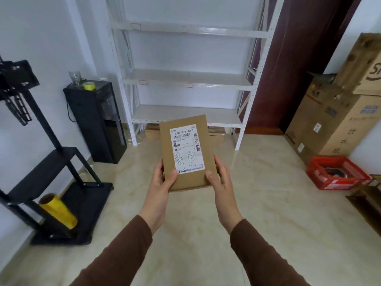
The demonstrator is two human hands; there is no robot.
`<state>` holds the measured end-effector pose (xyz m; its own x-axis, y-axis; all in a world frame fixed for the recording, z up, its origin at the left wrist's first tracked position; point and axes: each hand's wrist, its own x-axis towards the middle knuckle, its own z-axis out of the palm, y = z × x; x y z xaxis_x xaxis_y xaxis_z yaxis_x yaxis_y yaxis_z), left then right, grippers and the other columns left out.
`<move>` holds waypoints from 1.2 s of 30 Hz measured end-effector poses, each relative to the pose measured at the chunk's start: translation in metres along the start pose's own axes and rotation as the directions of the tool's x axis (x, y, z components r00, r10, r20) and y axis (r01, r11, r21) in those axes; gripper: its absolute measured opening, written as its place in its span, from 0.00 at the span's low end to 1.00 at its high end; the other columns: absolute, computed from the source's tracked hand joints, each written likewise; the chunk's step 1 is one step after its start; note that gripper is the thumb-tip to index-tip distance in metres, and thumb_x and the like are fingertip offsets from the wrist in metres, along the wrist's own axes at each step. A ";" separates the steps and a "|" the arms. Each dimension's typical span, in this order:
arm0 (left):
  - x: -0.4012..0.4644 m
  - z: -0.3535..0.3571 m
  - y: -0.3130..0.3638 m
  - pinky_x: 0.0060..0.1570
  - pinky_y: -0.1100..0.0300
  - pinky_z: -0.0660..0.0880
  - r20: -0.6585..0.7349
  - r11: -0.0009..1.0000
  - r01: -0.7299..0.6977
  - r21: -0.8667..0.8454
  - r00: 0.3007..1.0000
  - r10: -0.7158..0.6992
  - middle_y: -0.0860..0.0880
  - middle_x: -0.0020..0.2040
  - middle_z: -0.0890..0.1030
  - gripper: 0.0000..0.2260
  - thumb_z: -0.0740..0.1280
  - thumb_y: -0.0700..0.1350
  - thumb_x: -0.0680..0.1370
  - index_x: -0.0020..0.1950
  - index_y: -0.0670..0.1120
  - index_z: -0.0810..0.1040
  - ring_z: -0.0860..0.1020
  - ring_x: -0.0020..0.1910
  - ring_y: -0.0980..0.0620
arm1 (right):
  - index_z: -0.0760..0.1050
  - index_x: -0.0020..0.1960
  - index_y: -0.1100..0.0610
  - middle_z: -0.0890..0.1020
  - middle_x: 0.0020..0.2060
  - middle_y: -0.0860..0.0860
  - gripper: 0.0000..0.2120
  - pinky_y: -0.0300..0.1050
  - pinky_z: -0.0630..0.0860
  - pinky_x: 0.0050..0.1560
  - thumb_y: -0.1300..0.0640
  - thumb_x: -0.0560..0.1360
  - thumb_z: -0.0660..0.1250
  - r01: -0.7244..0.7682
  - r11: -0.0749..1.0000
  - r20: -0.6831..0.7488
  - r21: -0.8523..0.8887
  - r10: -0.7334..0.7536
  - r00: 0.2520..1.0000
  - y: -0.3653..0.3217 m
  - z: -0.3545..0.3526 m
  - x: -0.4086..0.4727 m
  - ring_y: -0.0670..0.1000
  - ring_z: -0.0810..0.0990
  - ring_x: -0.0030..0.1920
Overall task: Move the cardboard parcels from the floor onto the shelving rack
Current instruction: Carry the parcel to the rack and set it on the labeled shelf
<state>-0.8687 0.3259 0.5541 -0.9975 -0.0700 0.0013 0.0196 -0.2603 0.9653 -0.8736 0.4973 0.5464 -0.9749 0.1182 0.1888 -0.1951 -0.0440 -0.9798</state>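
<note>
A flat brown cardboard parcel (186,180) with a white shipping label is held up in front of me. My left hand (162,182) grips its lower left edge with the thumb on top. My right hand (220,180) grips its lower right edge the same way. Straight ahead stands the white shelving rack (185,79), its three visible shelves bare. Two more cardboard parcels (152,132) lie on the floor under the lowest shelf, partly hidden behind the held parcel.
A black water dispenser (99,120) stands left of the rack, a black stand (61,182) with a yellow film roll (58,211) nearer on the left. Large cardboard boxes (334,112) and a red crate (338,172) sit on the right. Tiled floor lies between me and the rack.
</note>
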 end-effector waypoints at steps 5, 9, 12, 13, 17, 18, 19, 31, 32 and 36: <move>0.113 -0.019 0.006 0.71 0.53 0.75 -0.069 0.998 -0.062 0.034 0.996 0.064 0.54 0.72 0.80 0.27 0.68 0.44 0.82 0.81 0.55 0.66 0.78 0.71 0.55 | 0.67 0.77 0.44 0.77 0.71 0.45 0.29 0.47 0.73 0.71 0.48 0.78 0.68 -0.040 0.997 0.060 0.071 0.036 0.998 0.030 0.045 0.113 0.45 0.75 0.71; 0.215 -0.045 0.010 0.72 0.53 0.74 -0.085 0.994 -0.106 0.029 0.990 0.108 0.53 0.74 0.78 0.27 0.68 0.45 0.82 0.80 0.56 0.65 0.76 0.73 0.55 | 0.66 0.78 0.44 0.78 0.71 0.44 0.29 0.49 0.73 0.71 0.50 0.79 0.69 -0.024 0.996 0.091 0.086 0.016 0.996 0.051 0.091 0.207 0.46 0.75 0.72; 0.296 -0.066 0.020 0.72 0.49 0.74 -0.101 0.997 -0.080 0.004 0.992 0.080 0.53 0.73 0.78 0.24 0.70 0.45 0.81 0.75 0.59 0.67 0.76 0.73 0.53 | 0.66 0.78 0.44 0.78 0.71 0.44 0.28 0.51 0.73 0.73 0.52 0.80 0.68 -0.030 0.995 0.070 0.090 0.024 0.997 0.060 0.126 0.280 0.46 0.75 0.72; 0.323 -0.072 0.024 0.71 0.49 0.75 -0.096 0.997 -0.079 0.005 0.992 0.079 0.53 0.72 0.79 0.22 0.70 0.45 0.81 0.71 0.61 0.69 0.76 0.73 0.53 | 0.66 0.78 0.44 0.78 0.71 0.44 0.28 0.51 0.73 0.72 0.52 0.80 0.68 -0.028 0.996 0.057 0.087 0.023 0.998 0.062 0.136 0.303 0.46 0.75 0.72; 0.424 -0.082 0.040 0.70 0.49 0.76 -0.052 0.997 -0.073 0.021 0.996 0.074 0.56 0.68 0.81 0.18 0.70 0.47 0.80 0.65 0.66 0.71 0.78 0.71 0.54 | 0.66 0.76 0.43 0.78 0.69 0.44 0.26 0.45 0.76 0.68 0.53 0.81 0.69 -0.016 0.996 -0.004 0.084 0.016 1.000 0.064 0.168 0.390 0.45 0.76 0.70; 0.447 -0.082 0.042 0.70 0.49 0.76 -0.033 0.997 -0.071 0.021 0.997 0.071 0.56 0.68 0.81 0.19 0.70 0.48 0.80 0.65 0.66 0.71 0.77 0.71 0.54 | 0.67 0.76 0.44 0.78 0.68 0.45 0.26 0.46 0.76 0.68 0.54 0.80 0.69 -0.011 0.996 -0.023 0.083 0.013 1.000 0.066 0.173 0.411 0.46 0.76 0.70; 0.470 -0.081 0.043 0.70 0.50 0.76 -0.016 0.998 -0.066 0.021 0.998 0.066 0.56 0.69 0.80 0.19 0.70 0.48 0.80 0.65 0.67 0.70 0.77 0.72 0.54 | 0.68 0.75 0.44 0.79 0.68 0.46 0.25 0.46 0.76 0.68 0.54 0.80 0.69 -0.014 0.997 -0.038 0.081 0.017 0.999 0.069 0.176 0.433 0.46 0.76 0.69; 0.771 -0.083 0.070 0.58 0.67 0.76 0.001 0.976 -0.136 0.167 0.990 0.138 0.59 0.70 0.76 0.27 0.69 0.51 0.81 0.78 0.60 0.66 0.73 0.71 0.54 | 0.69 0.72 0.43 0.79 0.67 0.45 0.22 0.45 0.76 0.66 0.51 0.81 0.68 0.008 0.997 -0.031 0.076 -0.006 0.999 0.106 0.236 0.737 0.47 0.76 0.69; 0.795 -0.088 0.077 0.64 0.60 0.76 -0.003 0.976 -0.140 0.168 0.990 0.142 0.59 0.71 0.76 0.27 0.70 0.53 0.80 0.78 0.62 0.66 0.73 0.71 0.53 | 0.69 0.72 0.42 0.79 0.67 0.45 0.21 0.47 0.75 0.68 0.50 0.80 0.68 0.008 0.997 -0.011 0.083 -0.007 1.000 0.106 0.246 0.763 0.47 0.76 0.69; 0.882 -0.112 0.110 0.74 0.48 0.70 -0.055 0.974 -0.150 0.171 0.985 0.161 0.58 0.72 0.76 0.26 0.69 0.55 0.80 0.77 0.66 0.66 0.73 0.72 0.54 | 0.69 0.73 0.40 0.79 0.66 0.41 0.21 0.41 0.75 0.62 0.48 0.81 0.67 0.027 0.993 0.068 0.114 -0.035 0.997 0.100 0.295 0.858 0.43 0.76 0.66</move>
<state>-1.7392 0.1270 0.6326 -0.9761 -0.1638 0.1426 0.1570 -0.0786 0.9845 -1.7614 0.3012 0.6295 -0.9725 0.0521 0.2270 -0.2324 -0.1534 -0.9604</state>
